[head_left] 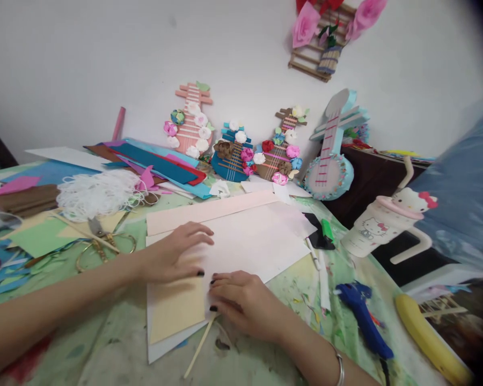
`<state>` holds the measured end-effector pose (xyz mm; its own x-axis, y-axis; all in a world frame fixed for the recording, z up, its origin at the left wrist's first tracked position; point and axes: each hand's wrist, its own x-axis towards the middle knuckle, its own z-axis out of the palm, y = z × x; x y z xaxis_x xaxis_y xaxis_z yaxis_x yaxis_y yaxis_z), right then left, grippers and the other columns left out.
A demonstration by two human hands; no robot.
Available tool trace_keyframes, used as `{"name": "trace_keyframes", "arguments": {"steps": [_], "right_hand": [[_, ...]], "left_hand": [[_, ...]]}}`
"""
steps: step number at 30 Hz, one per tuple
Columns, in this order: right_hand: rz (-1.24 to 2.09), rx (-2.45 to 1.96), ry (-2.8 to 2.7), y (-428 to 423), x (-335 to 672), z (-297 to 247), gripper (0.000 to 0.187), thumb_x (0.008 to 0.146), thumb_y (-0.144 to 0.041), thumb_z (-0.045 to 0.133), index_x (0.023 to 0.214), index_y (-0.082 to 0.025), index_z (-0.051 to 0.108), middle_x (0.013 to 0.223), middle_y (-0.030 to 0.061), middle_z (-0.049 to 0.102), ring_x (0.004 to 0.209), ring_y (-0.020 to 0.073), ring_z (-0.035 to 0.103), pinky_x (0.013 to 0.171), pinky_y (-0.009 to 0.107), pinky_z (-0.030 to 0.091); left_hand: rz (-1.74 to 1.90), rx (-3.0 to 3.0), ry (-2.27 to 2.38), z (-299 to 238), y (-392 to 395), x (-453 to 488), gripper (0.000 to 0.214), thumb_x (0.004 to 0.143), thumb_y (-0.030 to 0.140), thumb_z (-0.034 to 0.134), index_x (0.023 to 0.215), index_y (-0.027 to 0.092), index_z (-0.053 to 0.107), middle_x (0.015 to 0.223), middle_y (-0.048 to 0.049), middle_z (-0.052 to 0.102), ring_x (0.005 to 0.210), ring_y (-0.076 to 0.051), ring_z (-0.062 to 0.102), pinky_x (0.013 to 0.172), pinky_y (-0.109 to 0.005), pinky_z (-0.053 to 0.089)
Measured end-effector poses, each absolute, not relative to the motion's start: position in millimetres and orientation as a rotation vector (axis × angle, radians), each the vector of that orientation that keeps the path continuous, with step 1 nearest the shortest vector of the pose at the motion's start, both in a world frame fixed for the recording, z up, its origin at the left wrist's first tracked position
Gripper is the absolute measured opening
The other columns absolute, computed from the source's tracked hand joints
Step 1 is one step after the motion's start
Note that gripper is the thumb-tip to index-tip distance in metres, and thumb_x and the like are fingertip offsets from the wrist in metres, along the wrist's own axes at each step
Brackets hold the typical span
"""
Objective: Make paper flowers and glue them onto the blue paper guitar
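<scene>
A large white sheet of paper point(241, 241) lies on the table in front of me, with a pale pink strip of paper point(209, 213) along its far edge. On its near left part rests a cream-yellow piece of paper point(177, 311). Over the yellow piece's upper end, my left hand point(177, 253) is open, fingers spread and thumb pointing down. My right hand point(245, 300) lies on the white sheet just right of the yellow piece, fingers stretched out and thumb apart. A thin pale stick point(200, 347) runs toward me from under its thumb; I cannot see it gripped.
Gold-handled scissors point(100, 241), tangled white cord point(99, 193) and coloured paper lie left. At right are a blue glue gun point(364, 319), a white tumbler point(380, 225), a black phone point(319, 233) and a yellow banana-shaped object point(430, 338). Flower-decorated paper instruments point(229, 161) lean against the wall.
</scene>
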<state>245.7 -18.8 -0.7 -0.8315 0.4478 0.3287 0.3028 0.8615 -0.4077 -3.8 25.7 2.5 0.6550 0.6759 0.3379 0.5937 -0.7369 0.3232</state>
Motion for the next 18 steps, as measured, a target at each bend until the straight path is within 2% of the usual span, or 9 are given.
{"name": "trace_keyframes", "arguments": {"steps": [3, 6, 9, 12, 14, 16, 18], "right_hand": [[0.436, -0.646, -2.493, -19, 249, -3, 0.022, 0.093, -0.023, 0.046, 0.099, -0.018, 0.067, 0.1, 0.0065, 0.073, 0.097, 0.0156, 0.067, 0.088, 0.027, 0.051], [0.411, -0.899, -2.216, -12, 260, 0, 0.021, 0.089, -0.024, 0.051, 0.101, -0.021, 0.069, 0.102, 0.0068, 0.073, 0.095, 0.0181, 0.068, 0.088, 0.033, 0.052], [0.487, -1.286, -1.874, 9, 281, 13, 0.024, 0.084, -0.028, 0.056, 0.103, -0.02, 0.067, 0.105, 0.0088, 0.073, 0.096, 0.0211, 0.068, 0.089, 0.039, 0.053], [0.526, -1.478, -1.838, 45, 312, 32, 0.033, 0.081, -0.029, 0.057, 0.112, -0.018, 0.061, 0.117, 0.0111, 0.067, 0.101, 0.0218, 0.067, 0.085, 0.037, 0.054], [0.358, -1.706, -1.926, 74, 336, 45, 0.036, 0.081, -0.03, 0.058, 0.114, -0.017, 0.06, 0.119, 0.0124, 0.065, 0.1, 0.0215, 0.066, 0.089, 0.035, 0.051], [0.024, -2.045, -1.931, 98, 360, 53, 0.033, 0.08, -0.029, 0.059, 0.111, -0.017, 0.06, 0.114, 0.0133, 0.067, 0.104, 0.023, 0.064, 0.09, 0.033, 0.048], [-0.09, -2.173, -1.854, 115, 381, 55, 0.029, 0.078, -0.022, 0.058, 0.103, -0.009, 0.062, 0.107, 0.0221, 0.066, 0.106, 0.0294, 0.062, 0.089, 0.038, 0.045]], "left_hand": [[0.39, 2.739, 0.866, 2, 0, -10, 0.065, 0.076, 0.052, 0.063, 0.133, 0.027, 0.044, 0.146, -0.0105, 0.038, 0.137, -0.033, 0.027, 0.111, -0.048, 0.027], [0.201, 2.738, 0.773, 3, -2, -22, 0.088, 0.069, 0.059, 0.067, 0.144, 0.029, 0.033, 0.152, -0.0109, 0.033, 0.14, -0.038, 0.022, 0.112, -0.054, 0.024], [0.147, 2.711, 0.744, 6, 6, -32, 0.094, 0.065, 0.061, 0.069, 0.146, 0.028, 0.032, 0.153, -0.0123, 0.031, 0.14, -0.04, 0.023, 0.112, -0.057, 0.021], [0.101, 2.671, 0.724, 7, 12, -41, 0.098, 0.061, 0.058, 0.073, 0.146, 0.027, 0.034, 0.154, -0.0134, 0.029, 0.14, -0.041, 0.023, 0.113, -0.057, 0.019], [0.082, 2.652, 0.729, 6, 14, -45, 0.102, 0.058, 0.055, 0.076, 0.146, 0.027, 0.033, 0.154, -0.0137, 0.026, 0.14, -0.04, 0.022, 0.113, -0.057, 0.017], [0.079, 2.64, 0.747, 5, 15, -48, 0.103, 0.057, 0.052, 0.078, 0.146, 0.027, 0.032, 0.155, -0.0141, 0.025, 0.141, -0.04, 0.023, 0.114, -0.057, 0.015], [0.094, 2.636, 0.763, 4, 15, -48, 0.103, 0.056, 0.05, 0.078, 0.146, 0.026, 0.033, 0.154, -0.0145, 0.026, 0.141, -0.04, 0.023, 0.114, -0.057, 0.015]]}}
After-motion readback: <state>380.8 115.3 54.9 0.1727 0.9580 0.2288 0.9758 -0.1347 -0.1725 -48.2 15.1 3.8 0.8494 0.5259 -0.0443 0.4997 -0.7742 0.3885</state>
